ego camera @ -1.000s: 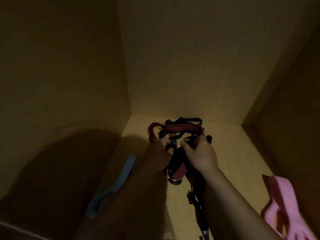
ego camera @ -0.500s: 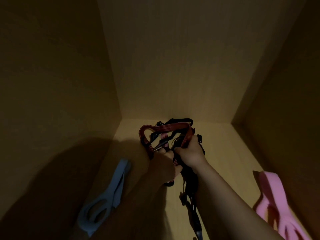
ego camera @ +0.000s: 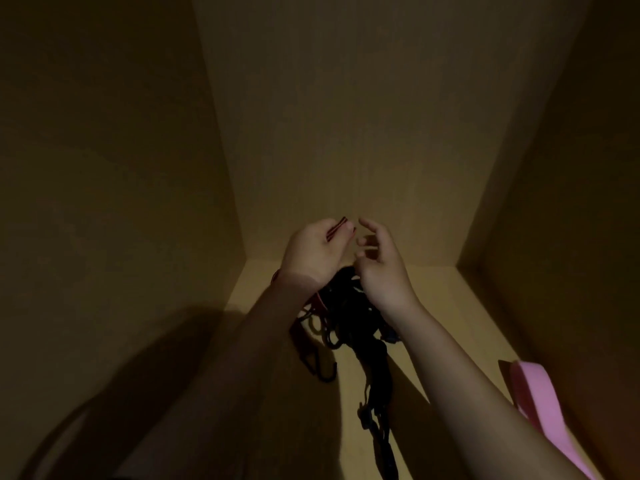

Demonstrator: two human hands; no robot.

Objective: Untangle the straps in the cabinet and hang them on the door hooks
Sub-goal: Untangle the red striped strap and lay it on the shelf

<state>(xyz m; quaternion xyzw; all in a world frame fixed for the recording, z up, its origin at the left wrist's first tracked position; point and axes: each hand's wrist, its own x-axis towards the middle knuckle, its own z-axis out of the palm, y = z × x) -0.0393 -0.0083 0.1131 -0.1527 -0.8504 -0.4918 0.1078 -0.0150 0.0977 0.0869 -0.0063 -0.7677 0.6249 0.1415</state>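
Note:
A tangle of red-and-black striped and black straps (ego camera: pixel 341 313) hangs in the dim cabinet, held up above the shelf floor. My left hand (ego camera: pixel 313 251) grips a short end of the red-striped strap (ego camera: pixel 337 227), which sticks out past its fingers. My right hand (ego camera: pixel 379 268) is raised just to the right, fingers loosely spread, its fingertips near the black part of the bundle; whether it holds a strand is hidden. A black strap with buckles (ego camera: pixel 375 414) trails down toward me.
A pink strap (ego camera: pixel 535 393) lies on the shelf floor (ego camera: pixel 446 306) at the right. The cabinet's wooden back wall (ego camera: pixel 346 116) and side walls close in on three sides. My arms cast a dark shadow at lower left.
Both hands have lifted the bundle higher. The right hand has let go of its grip and opened its fingers. The view has tilted, and the light blue strap at the left is out of sight.

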